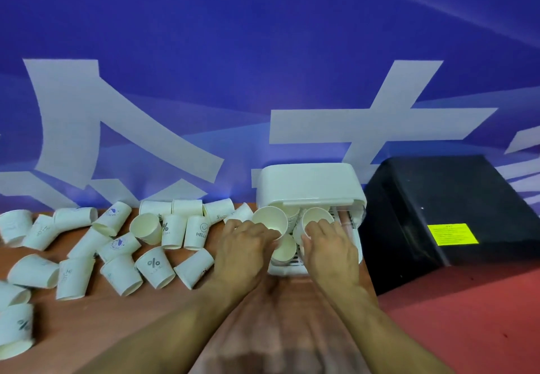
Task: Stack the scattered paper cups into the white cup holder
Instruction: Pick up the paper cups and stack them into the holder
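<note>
The white cup holder (pixel 309 182) stands at the back of the brown table against the blue wall, its front open. My left hand (pixel 245 245) grips a white paper cup (pixel 270 218) at the holder's front left, mouth facing me. My right hand (pixel 328 246) grips another paper cup (pixel 317 217) at the front right. A third cup (pixel 285 249) sits low between my hands in the holder. Several scattered paper cups (pixel 152 265) lie on the table to the left, most tipped over.
A black box (pixel 444 207) with a yellow label (pixel 451 234) stands right beside the holder. A red surface (pixel 467 321) lies lower right. The blue banner wall (pixel 263 81) closes off the back. More cups (pixel 14 327) reach the table's left edge.
</note>
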Demonstrator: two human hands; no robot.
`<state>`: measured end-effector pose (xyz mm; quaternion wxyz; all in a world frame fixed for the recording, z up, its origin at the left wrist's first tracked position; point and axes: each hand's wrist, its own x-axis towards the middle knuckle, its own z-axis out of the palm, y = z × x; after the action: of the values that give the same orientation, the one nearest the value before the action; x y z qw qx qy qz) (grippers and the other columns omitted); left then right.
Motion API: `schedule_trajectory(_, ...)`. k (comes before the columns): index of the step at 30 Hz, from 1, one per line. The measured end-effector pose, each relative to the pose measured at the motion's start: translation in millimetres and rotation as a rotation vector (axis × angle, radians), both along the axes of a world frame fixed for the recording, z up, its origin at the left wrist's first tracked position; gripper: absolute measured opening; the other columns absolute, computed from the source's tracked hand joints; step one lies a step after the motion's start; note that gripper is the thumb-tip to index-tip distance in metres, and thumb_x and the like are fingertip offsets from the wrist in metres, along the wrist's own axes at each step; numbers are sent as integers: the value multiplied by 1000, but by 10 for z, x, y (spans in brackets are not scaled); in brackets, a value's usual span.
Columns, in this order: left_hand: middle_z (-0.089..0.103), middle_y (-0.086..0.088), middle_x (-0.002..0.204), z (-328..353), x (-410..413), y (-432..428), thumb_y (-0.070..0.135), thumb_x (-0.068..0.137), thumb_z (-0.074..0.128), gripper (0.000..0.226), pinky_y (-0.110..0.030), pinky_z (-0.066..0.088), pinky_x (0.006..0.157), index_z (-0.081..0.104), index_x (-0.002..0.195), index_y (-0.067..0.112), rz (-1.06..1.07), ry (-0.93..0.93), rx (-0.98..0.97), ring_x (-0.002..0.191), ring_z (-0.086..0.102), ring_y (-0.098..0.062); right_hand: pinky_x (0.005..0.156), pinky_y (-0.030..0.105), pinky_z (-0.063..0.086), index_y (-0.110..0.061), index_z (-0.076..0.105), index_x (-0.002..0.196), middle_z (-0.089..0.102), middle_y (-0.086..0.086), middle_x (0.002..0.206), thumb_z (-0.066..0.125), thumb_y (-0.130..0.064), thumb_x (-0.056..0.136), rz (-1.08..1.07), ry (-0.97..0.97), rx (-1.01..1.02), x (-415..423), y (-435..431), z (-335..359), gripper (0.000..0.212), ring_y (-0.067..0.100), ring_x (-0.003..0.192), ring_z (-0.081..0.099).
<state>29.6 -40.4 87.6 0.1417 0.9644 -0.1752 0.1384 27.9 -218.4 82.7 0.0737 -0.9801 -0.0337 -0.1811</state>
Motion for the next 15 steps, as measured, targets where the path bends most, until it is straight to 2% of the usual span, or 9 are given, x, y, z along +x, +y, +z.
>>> schedule_trajectory(4, 66, 9, 73, -96, 23, -83, 39, 90, 52, 20, -29, 24, 70, 69, 81, 32, -7, -1, -38, 66, 57, -16, 45, 35, 49, -19, 56, 66, 51, -5, 67, 81, -14, 63, -2, 118, -10, 42, -87, -174, 25, 22, 66, 52)
schedule_trajectory(8, 67, 7, 75, -191, 48, -103, 38, 92, 51, 22, -28, 30, 75, 70, 84, 30, -21, 34, -92, 68, 61, -17, 36, 28, 36, -18, 58, 63, 53, -5, 65, 82, -18, 65, 33, 164, 8, 92, -174, -282, 24, 22, 64, 52)
schedule_trajectory(12, 69, 7, 74, -251, 79, -107, 36, 90, 54, 21, -28, 32, 77, 71, 82, 29, -18, 65, -58, 67, 63, -17, 36, 28, 35, -19, 57, 58, 50, -5, 60, 84, -14, 62, 33, 258, 17, 145, -245, -491, 28, 21, 60, 50)
schedule_trajectory(15, 70, 7, 74, -290, 99, -127, 35, 87, 58, 17, -27, 32, 76, 73, 82, 29, -7, 82, -29, 65, 63, -17, 42, 26, 30, -20, 56, 58, 52, -4, 60, 83, -23, 67, 38, 366, 15, 182, -281, -657, 28, 20, 61, 51)
